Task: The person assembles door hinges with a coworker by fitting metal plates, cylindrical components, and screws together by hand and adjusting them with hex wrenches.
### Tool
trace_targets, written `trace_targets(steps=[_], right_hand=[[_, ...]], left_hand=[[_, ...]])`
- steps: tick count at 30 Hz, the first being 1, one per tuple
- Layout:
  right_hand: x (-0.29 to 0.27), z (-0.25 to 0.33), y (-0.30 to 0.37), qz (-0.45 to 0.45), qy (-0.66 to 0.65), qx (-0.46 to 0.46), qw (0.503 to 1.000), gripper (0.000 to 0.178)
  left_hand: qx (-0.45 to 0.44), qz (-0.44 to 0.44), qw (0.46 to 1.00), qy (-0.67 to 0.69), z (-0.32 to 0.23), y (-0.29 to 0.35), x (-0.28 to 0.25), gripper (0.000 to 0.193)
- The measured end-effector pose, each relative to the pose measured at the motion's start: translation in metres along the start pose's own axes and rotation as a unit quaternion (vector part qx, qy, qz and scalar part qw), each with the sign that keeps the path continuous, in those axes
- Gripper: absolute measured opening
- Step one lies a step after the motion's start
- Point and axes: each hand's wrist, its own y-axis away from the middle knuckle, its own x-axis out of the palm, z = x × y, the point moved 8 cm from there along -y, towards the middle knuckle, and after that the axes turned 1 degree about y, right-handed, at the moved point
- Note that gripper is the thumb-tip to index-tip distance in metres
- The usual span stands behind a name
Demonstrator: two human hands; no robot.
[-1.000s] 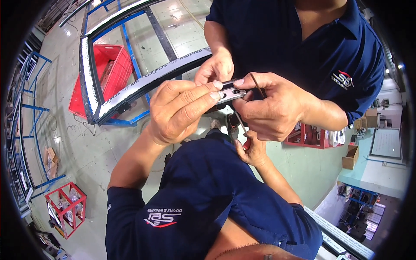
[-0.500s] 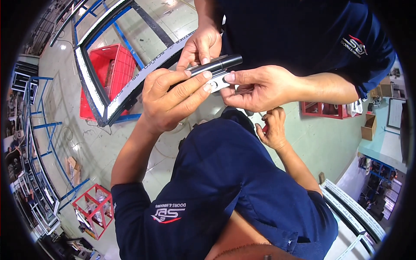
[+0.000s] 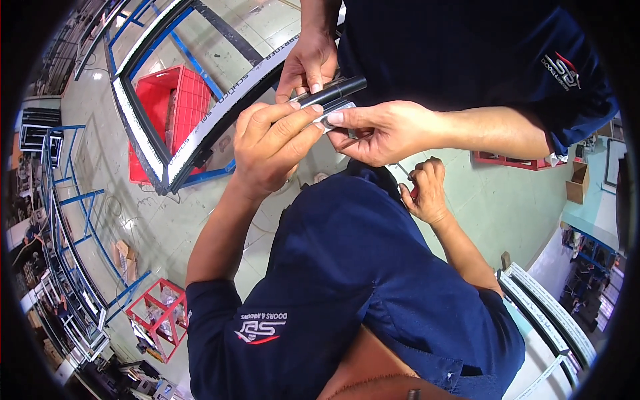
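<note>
My left hand [image 3: 277, 143] closes its fingers on a black cylindrical fitting [image 3: 348, 87] with a silver metal plate along its side; it looks like a hinge. A co-worker facing me holds the same piece: one hand [image 3: 311, 63] is at its far side, and the other hand [image 3: 387, 130] pinches the plate end. Lower and to the right, my right hand [image 3: 429, 193] is wrapped round the red handle of a screwdriver [image 3: 415, 192]. Its thin metal shaft points up and left, towards the co-worker's wrist. Fingers cover much of the fitting.
At the left, a large white-and-black frame [image 3: 162, 167] rests on blue supports, beside a red plastic crate [image 3: 143, 100]. A red metal rack [image 3: 160, 320] holding bags stands lower left. More profiles [image 3: 533, 313] lie lower right. A small cardboard box [image 3: 577, 183] is at far right.
The fitting has turned in the hands, so the plate's face with its hole shows less. My right hand has shifted slightly, and the screwdriver's shaft has come into view.
</note>
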Motion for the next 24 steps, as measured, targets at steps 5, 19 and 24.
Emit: trace_targets(steps=[5,19,24], right_hand=[[0.001,-0.007,0.002,0.009,0.003,0.007,1.0,0.037],[0.002,-0.028,0.017,0.029,-0.005,0.053,0.998,0.036],[0.001,-0.034,0.02,0.027,-0.011,0.068,0.997,0.035]], left_hand=[[-0.002,0.005,1.0,-0.008,0.0,-0.004,0.009,0.021],[-0.008,0.027,1.0,0.006,-0.009,-0.016,0.029,0.025],[-0.019,0.033,0.999,0.012,-0.008,-0.021,0.036,0.027]])
